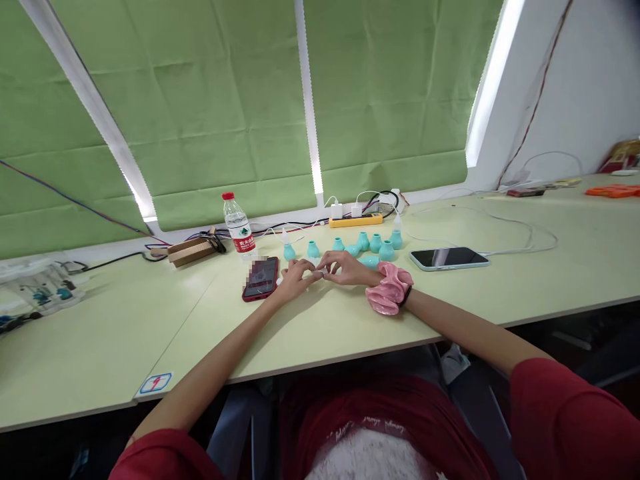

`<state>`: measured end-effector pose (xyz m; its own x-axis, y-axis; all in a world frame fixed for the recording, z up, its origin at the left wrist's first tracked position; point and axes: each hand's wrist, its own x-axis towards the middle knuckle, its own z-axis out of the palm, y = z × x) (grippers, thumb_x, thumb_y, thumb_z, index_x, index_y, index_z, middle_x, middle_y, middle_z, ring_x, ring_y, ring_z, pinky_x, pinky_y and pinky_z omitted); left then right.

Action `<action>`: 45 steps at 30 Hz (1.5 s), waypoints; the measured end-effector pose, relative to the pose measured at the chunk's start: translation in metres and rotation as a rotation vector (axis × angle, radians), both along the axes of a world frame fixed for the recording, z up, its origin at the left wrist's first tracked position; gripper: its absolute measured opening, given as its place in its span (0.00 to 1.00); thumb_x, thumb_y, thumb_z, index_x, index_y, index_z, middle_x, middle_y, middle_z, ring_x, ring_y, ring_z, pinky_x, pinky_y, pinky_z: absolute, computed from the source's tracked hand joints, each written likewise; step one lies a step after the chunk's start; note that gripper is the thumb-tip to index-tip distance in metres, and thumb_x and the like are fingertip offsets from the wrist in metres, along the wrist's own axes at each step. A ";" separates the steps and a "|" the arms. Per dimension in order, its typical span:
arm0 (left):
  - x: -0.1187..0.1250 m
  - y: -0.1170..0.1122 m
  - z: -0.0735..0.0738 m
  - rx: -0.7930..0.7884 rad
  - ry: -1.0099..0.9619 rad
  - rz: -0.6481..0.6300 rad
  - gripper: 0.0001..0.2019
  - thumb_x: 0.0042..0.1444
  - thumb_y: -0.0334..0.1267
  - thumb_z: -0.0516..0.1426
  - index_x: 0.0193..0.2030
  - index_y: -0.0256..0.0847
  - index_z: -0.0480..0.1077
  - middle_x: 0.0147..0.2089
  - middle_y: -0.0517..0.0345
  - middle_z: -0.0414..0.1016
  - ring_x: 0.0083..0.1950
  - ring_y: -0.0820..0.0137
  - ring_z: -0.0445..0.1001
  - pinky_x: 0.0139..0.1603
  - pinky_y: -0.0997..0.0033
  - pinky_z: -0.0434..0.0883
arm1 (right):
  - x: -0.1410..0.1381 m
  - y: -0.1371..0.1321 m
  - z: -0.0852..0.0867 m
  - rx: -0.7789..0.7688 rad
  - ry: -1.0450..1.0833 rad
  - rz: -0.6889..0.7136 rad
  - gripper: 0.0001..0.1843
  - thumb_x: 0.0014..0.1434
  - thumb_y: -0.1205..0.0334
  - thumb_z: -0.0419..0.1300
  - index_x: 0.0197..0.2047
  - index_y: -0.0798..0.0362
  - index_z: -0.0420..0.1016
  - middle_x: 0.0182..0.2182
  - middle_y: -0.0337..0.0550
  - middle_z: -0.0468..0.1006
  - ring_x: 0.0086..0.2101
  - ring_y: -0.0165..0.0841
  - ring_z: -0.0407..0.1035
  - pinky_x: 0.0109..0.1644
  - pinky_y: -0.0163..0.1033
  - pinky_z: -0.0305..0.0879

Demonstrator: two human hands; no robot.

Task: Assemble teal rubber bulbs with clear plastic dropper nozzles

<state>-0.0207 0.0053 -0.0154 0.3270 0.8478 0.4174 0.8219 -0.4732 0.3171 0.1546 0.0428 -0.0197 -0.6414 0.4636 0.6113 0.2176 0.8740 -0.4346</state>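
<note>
My left hand (296, 280) and my right hand (345, 268) meet over the table, fingertips pinched together around a small whitish piece (323, 271). The fingers cover most of it, so its kind is hidden. A pink scrunchie (389, 289) circles my right wrist. Just beyond the hands stand several small turquoise bulbs (363, 241) with open necks, some lying on their sides. One turquoise bulb with a clear pointed nozzle (289, 251) stands upright near my left hand. Beside that hand lies a phone in a red case (261, 279).
A water bottle with a red cap (239, 227) stands behind the red phone. A yellow power strip (356, 221) with chargers lies at the back. To the right, another phone (449, 259) is attached to a white cable. A cardboard box (193, 251) and clear container (43, 288) are leftward.
</note>
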 end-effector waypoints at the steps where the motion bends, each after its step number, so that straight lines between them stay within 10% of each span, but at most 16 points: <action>1: 0.001 -0.001 0.002 0.002 -0.018 0.006 0.14 0.51 0.49 0.49 0.34 0.43 0.70 0.38 0.57 0.70 0.43 0.64 0.62 0.39 0.66 0.58 | 0.000 0.000 0.002 0.006 0.008 -0.008 0.12 0.47 0.61 0.56 0.37 0.56 0.71 0.32 0.44 0.69 0.28 0.25 0.64 0.26 0.29 0.63; 13: -0.006 0.005 0.000 0.098 -0.183 0.083 0.14 0.46 0.47 0.54 0.29 0.38 0.71 0.28 0.57 0.71 0.33 0.69 0.68 0.34 0.70 0.63 | 0.036 0.030 0.021 0.131 -0.106 -0.559 0.07 0.45 0.63 0.54 0.26 0.55 0.72 0.25 0.43 0.73 0.27 0.30 0.63 0.29 0.34 0.54; 21: -0.006 0.006 -0.004 0.123 -0.221 0.067 0.13 0.40 0.44 0.58 0.31 0.38 0.71 0.27 0.58 0.71 0.30 0.71 0.69 0.35 0.71 0.65 | 0.041 0.029 0.023 0.069 -0.322 -0.531 0.11 0.45 0.56 0.56 0.27 0.54 0.73 0.23 0.40 0.71 0.25 0.30 0.62 0.28 0.34 0.52; 30: 0.004 -0.006 -0.002 0.067 -0.146 0.071 0.20 0.47 0.52 0.51 0.35 0.36 0.68 0.12 0.65 0.63 0.17 0.75 0.62 0.25 0.75 0.58 | 0.035 0.043 0.007 0.193 -0.401 -0.862 0.36 0.48 0.47 0.51 0.58 0.52 0.49 0.54 0.53 0.53 0.50 0.50 0.48 0.44 0.50 0.53; 36: 0.003 -0.003 -0.007 -0.040 -0.110 -0.018 0.18 0.48 0.52 0.50 0.34 0.37 0.66 0.14 0.62 0.68 0.19 0.73 0.65 0.27 0.76 0.59 | 0.035 0.048 -0.002 0.092 -0.612 -0.723 0.28 0.53 0.59 0.46 0.58 0.50 0.47 0.49 0.51 0.64 0.47 0.45 0.54 0.47 0.58 0.44; 45: 0.001 0.001 -0.007 -0.039 -0.241 0.017 0.17 0.46 0.50 0.52 0.34 0.38 0.67 0.21 0.59 0.72 0.24 0.71 0.69 0.27 0.75 0.61 | 0.039 0.047 0.002 0.056 -0.626 -0.891 0.19 0.49 0.63 0.52 0.45 0.56 0.66 0.42 0.54 0.67 0.42 0.45 0.59 0.44 0.49 0.46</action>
<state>-0.0201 0.0067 -0.0227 0.2076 0.8692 0.4487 0.7281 -0.4436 0.5225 0.1940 0.0900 -0.0173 -0.2934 0.8980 0.3279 0.9515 0.3075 0.0092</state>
